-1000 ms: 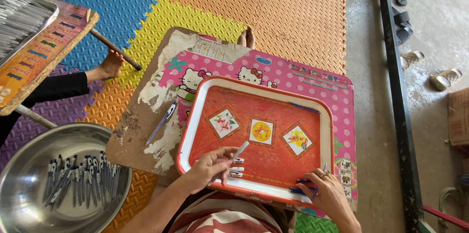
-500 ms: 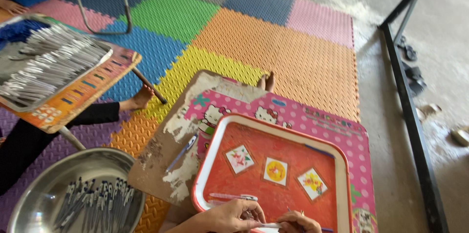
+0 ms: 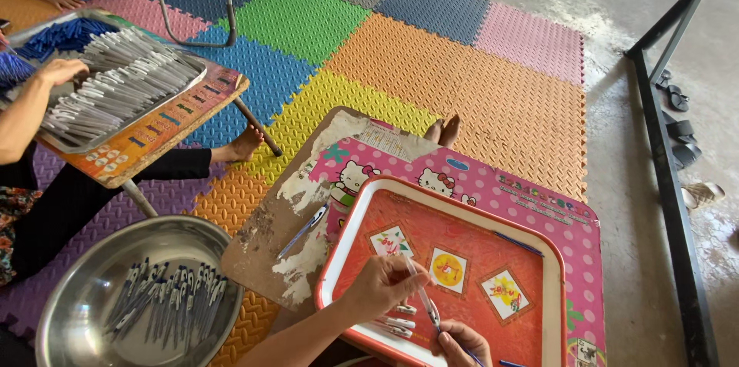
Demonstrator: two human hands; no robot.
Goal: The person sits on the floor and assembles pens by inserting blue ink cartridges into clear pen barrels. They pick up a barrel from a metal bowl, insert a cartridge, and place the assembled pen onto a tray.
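Item: pen assembly on a red tray (image 3: 350, 259), floor workstation.

Change noted: 1 second ago we saw the 2 hands apart on the tray, the left on a pen part, the right at the near rim. Half a second ago they had drawn together at the near edge. Now the left hand (image 3: 381, 284) pinches a pale pen barrel (image 3: 422, 294) between thumb and fingers, and the right hand (image 3: 460, 340), closed narrow, holds a thin blue refill at the barrel's lower end. We judge 1 pen to be mid-assembly, the refill going in.

Stock: a few pale parts (image 3: 396, 322) lie on the tray beside the left hand. 1 loose pen (image 3: 302, 231) rests on the worn board left of the tray. A steel basin (image 3: 77, 298), lower left, holds a heap of dark pens.

Markings: the tray floor bears 3 square picture panels, the middle 1 yellow. The pink dotted table (image 3: 493, 182) beneath carries cartoon cat figures along its far edge.

Nearby: another person's hand (image 3: 58, 71) works a tray of grey pens (image 3: 115, 86).
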